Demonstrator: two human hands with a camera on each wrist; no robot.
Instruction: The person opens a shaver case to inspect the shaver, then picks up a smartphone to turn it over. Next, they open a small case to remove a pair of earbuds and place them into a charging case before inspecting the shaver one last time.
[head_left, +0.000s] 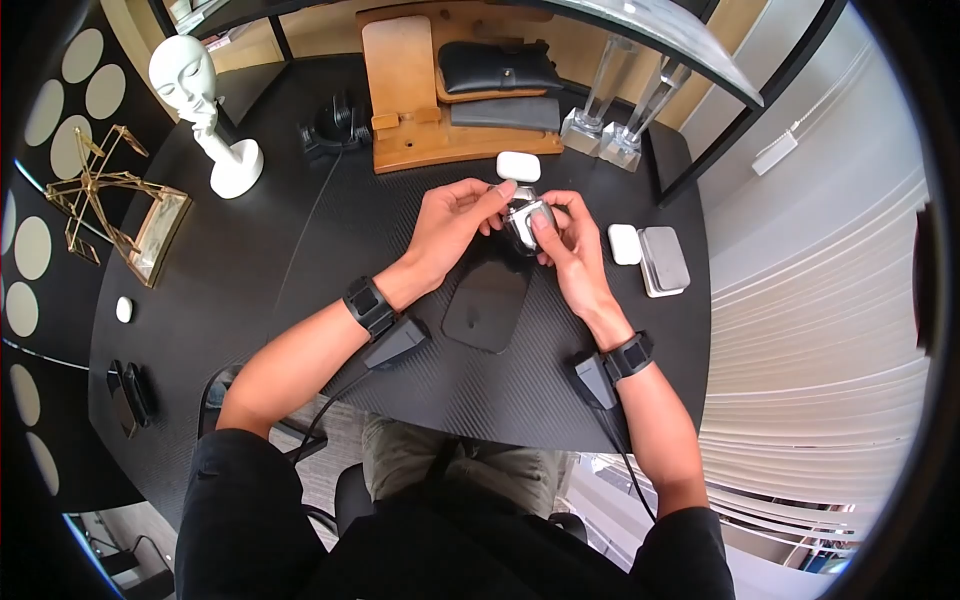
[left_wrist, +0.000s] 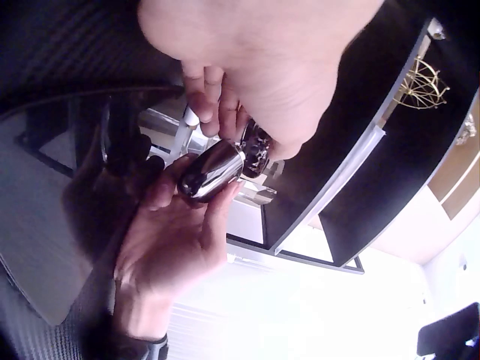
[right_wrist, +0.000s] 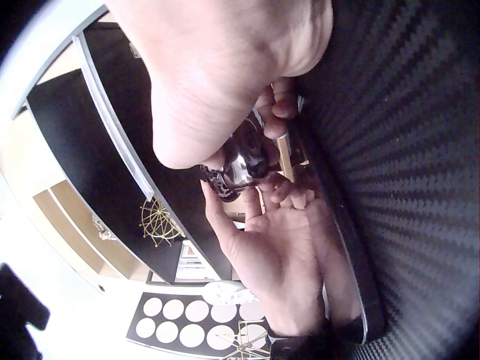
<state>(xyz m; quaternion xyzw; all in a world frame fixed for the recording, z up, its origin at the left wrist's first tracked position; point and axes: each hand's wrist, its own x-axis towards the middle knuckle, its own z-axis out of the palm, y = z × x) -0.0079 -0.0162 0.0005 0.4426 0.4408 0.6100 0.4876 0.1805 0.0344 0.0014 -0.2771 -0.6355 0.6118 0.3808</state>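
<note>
Both hands hold a small, rounded, shiny chrome earbud case (head_left: 524, 222) over the table. My right hand (head_left: 577, 245) grips its body, thumb across the front and fingers behind. My left hand (head_left: 447, 225) pinches the upper end between thumb and fingers. In the left wrist view the chrome body (left_wrist: 212, 172) is tilted, with a dark patterned part (left_wrist: 256, 150) at its upper end, partly covered by the left hand. Just beyond the hands lies a white earbud case (head_left: 518, 166). Below them a glossy black smartphone (head_left: 487, 302) lies flat.
A second white case (head_left: 624, 244) sits beside a grey-and-white box (head_left: 664, 260) on the right. Behind stand a wooden stand (head_left: 410, 140) with a black pouch (head_left: 498, 66) and clear crystal trophies (head_left: 622, 145). At left are a white head sculpture (head_left: 238, 168) and a gold frame ornament (head_left: 155, 235).
</note>
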